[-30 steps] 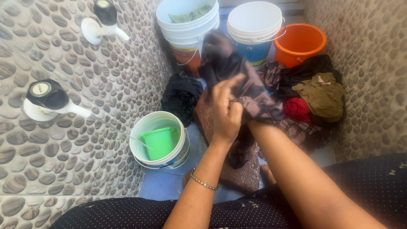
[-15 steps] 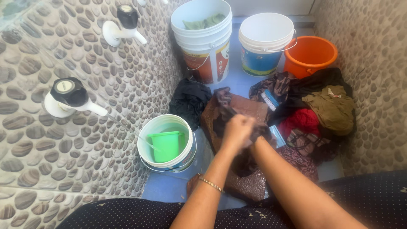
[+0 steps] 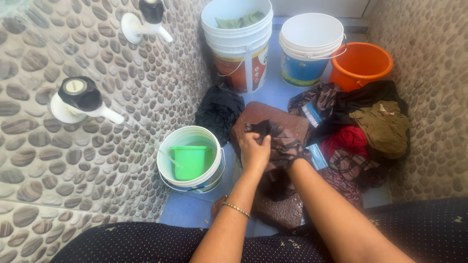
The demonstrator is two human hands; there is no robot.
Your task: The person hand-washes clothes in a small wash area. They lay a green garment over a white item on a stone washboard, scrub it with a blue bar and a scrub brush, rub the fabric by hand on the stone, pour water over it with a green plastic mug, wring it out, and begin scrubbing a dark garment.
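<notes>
- A dark, wet, bunched cloth [image 3: 280, 141] is gripped at the centre of the frame, on a reddish-brown flat washing stone [image 3: 273, 122] that lies on the blue floor [image 3: 187, 212].
- The left hand [image 3: 254, 151] is closed in a fist around a fold of the cloth, with a thin gold bangle [image 3: 236, 209] worn on its wrist.
- The right hand [image 3: 296, 157] is mostly buried in the cloth; it appears closed on the fabric, though its fingers cannot be made out.
- Just left of the hands, a small white plastic bucket [image 3: 168, 146] is seen, holding water and a green plastic mug [image 3: 190, 163].
- At the upper centre, a tall white bucket with a red-and-white printed label [image 3: 239, 68] is filled with greenish cloth.
- To its right stands a white bucket with a blue label band [image 3: 302, 70], and beside that an orange plastic tub [image 3: 360, 63].
- At the right of the frame, a heap of clothes [image 3: 375, 126] in olive, red, black and checks is piled against the pebbled wall.
- A white-and-blue scrubbing brush [image 3: 310, 114] rests at the heap's left edge.
- Two white taps with black knobs [image 3: 80, 97] are fixed to the pebbled wall at the left.
</notes>
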